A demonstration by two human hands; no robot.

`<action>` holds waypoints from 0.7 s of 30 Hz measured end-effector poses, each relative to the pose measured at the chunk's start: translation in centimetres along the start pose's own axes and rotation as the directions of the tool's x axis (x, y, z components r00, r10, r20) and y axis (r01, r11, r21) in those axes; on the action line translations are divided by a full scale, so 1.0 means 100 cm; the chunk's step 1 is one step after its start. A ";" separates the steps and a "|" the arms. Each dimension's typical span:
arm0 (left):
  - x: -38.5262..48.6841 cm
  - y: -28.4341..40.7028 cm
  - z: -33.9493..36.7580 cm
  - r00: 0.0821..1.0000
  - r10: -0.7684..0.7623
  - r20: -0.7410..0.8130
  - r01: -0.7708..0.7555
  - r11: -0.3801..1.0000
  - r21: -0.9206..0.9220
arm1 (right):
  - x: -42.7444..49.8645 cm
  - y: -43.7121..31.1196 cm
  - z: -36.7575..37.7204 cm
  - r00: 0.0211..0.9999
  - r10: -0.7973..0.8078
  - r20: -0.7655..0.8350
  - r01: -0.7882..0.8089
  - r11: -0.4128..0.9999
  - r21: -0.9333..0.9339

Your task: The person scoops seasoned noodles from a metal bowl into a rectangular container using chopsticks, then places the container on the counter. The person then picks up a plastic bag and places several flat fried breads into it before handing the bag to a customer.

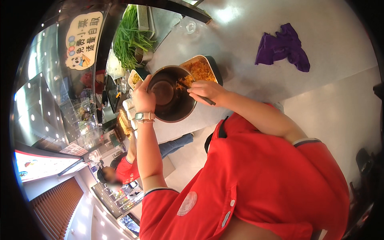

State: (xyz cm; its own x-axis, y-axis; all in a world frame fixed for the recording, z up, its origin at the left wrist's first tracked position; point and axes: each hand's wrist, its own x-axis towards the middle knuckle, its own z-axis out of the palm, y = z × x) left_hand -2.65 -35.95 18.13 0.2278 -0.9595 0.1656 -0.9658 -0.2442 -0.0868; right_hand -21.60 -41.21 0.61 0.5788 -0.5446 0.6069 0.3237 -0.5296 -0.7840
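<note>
My left hand [144,95], with a watch on its wrist, grips the rim of a deep metal pot [172,112]. The pot is tilted, its dark inside facing me, with a little orange shredded food on the inner wall near the far right rim. In my right hand [207,91] is a dark, slender utensil [207,100], likely chopsticks, whose tip reaches into the pot against that food. Just beyond the pot's rim, a white-rimmed rectangular container [218,70] holds more of the orange shredded food. The pot covers part of this container.
Green scallions [129,39] are heaped at the counter's far left, near a perforated tray [143,18]. A small dish of yellowish food [135,78] and stacked white cups [129,104] stand left of the pot. A purple cloth [282,49] lies right. Another person [127,172] works at left.
</note>
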 end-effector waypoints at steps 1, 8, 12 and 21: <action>0.000 -0.002 0.000 1.000 0.001 -0.004 -0.001 1.000 -0.006 | 0.002 -0.003 -0.001 0.999 -0.038 -0.036 0.038 0.999 0.005; -0.003 -0.005 -0.005 0.999 0.008 -0.033 -0.007 1.000 0.024 | 0.006 -0.004 0.007 0.992 -0.092 -0.086 0.094 0.995 0.020; -0.004 -0.011 -0.001 1.000 0.015 -0.023 -0.015 1.000 0.027 | 0.003 -0.006 0.013 0.996 -0.079 -0.036 0.079 0.997 0.004; -0.012 -0.009 0.006 0.999 -0.013 -0.046 0.017 0.995 0.099 | -0.004 -0.004 0.033 0.994 -0.106 0.017 0.106 0.994 -0.033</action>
State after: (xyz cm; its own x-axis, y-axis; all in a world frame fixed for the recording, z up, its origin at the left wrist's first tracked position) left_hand -2.00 -34.66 17.47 0.2341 -0.9489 0.2118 -0.9449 -0.2734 -0.1803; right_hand -19.47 -38.62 0.26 0.5540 -0.4746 0.6840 0.3586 -0.6055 -0.7105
